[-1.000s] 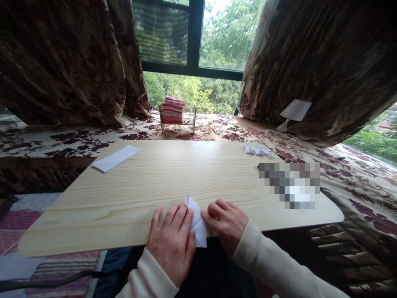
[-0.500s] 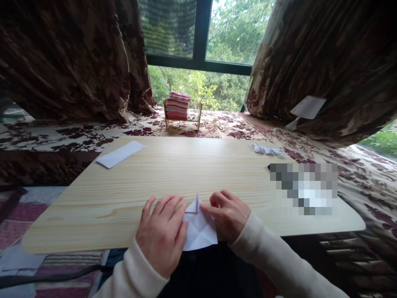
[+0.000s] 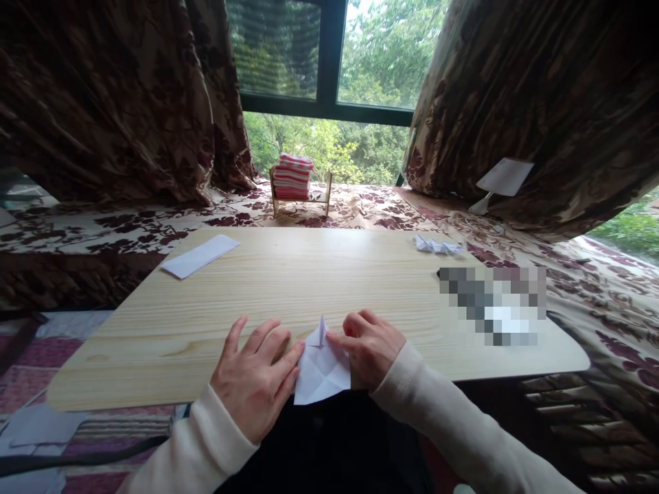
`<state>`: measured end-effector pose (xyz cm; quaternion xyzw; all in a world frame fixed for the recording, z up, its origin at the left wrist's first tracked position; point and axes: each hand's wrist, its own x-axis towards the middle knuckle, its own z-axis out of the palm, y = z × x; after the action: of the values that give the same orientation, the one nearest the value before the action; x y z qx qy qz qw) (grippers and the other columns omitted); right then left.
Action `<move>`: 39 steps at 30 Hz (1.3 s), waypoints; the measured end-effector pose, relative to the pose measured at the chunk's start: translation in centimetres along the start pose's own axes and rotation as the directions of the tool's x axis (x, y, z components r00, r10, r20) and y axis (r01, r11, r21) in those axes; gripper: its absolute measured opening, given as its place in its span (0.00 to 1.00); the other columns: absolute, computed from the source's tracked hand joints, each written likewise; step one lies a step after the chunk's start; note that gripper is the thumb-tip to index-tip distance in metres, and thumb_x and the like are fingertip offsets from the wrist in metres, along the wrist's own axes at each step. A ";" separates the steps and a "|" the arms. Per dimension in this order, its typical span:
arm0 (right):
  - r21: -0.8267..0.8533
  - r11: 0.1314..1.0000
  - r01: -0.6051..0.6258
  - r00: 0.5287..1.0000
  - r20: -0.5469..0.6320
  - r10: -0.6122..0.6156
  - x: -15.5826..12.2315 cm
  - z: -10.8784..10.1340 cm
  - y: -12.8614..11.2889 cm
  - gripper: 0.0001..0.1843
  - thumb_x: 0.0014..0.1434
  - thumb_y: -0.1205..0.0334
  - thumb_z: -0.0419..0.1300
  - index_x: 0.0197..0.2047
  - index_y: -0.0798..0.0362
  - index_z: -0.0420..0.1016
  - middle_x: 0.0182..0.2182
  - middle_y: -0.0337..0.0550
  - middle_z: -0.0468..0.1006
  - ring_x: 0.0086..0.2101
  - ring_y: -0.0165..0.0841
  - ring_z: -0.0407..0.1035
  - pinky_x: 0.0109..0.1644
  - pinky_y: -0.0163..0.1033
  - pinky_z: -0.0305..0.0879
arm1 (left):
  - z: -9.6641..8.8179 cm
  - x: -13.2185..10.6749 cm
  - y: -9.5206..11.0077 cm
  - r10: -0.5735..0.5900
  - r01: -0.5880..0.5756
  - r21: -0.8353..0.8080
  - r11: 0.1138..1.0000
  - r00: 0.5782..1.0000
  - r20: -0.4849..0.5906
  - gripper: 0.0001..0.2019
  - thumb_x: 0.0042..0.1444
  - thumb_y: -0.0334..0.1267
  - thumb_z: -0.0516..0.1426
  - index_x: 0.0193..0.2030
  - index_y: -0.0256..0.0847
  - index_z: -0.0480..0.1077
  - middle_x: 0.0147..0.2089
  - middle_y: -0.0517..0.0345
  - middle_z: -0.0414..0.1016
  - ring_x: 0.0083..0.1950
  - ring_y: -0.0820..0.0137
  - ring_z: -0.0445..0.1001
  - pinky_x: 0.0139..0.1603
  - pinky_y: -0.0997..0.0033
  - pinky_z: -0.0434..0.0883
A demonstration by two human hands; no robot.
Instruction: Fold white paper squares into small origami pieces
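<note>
A folded white paper piece [image 3: 322,363] lies at the near edge of the light wooden table [image 3: 319,288], with a small flap standing up at its far tip. My left hand [image 3: 255,374] lies flat beside it, fingers spread, fingertips pressing its left edge. My right hand [image 3: 368,346] sits on its right side with fingers curled, pinching the paper near the raised tip.
A white paper strip [image 3: 200,255] lies at the table's far left. Small folded paper pieces [image 3: 436,244] sit at the far right, beside a blurred patch. A small wooden rack with striped red and white cloths [image 3: 293,180] stands by the window. Patterned curtains hang on both sides.
The paper has opened from a narrow folded shape into a wider flat one with a raised tip. My left hand slid left and spread flat; my right hand stays on the right edge.
</note>
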<state>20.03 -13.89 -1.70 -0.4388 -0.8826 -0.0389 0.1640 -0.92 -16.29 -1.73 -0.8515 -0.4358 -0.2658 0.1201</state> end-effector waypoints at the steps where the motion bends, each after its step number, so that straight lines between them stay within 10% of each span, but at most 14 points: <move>1: 0.010 1.000 0.002 1.000 -0.003 -0.002 0.0 0.0 0.0 0.13 0.52 0.64 0.58 0.43 0.46 0.73 0.29 0.43 0.67 0.31 0.32 0.55 0.32 0.36 0.52 | -0.1 0.0 0.1 -0.016 0.016 -0.008 1.000 1.000 0.014 0.13 0.57 0.39 0.48 0.43 0.47 0.72 0.43 0.55 0.73 0.52 0.60 0.65 0.58 0.45 0.49; 18: 0.168 0.982 0.091 0.988 -0.138 -0.068 -0.2 1.0 1.4 0.14 0.49 0.66 0.58 0.41 0.49 0.74 0.28 0.43 0.66 0.29 0.32 0.54 0.33 0.36 0.55 | 1.3 -0.2 4.5 -0.107 0.109 -0.126 0.986 0.994 0.024 0.18 0.55 0.39 0.49 0.52 0.41 0.66 0.54 0.51 0.68 0.56 0.60 0.61 0.60 0.48 0.47; 39: 0.066 0.994 0.088 0.994 -0.072 -0.083 1.1 -2.3 -0.5 0.15 0.51 0.71 0.53 0.41 0.48 0.72 0.32 0.42 0.70 0.33 0.33 0.58 0.36 0.38 0.54 | 1.7 0.2 5.0 -0.118 0.118 -0.077 0.990 0.993 0.007 0.17 0.56 0.39 0.48 0.51 0.40 0.67 0.53 0.52 0.69 0.55 0.60 0.63 0.60 0.44 0.44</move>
<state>19.66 -13.84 0.82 -0.3928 -0.8953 -0.0306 0.2077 3.78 -18.35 -2.91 -0.8284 -0.4751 -0.2881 0.0707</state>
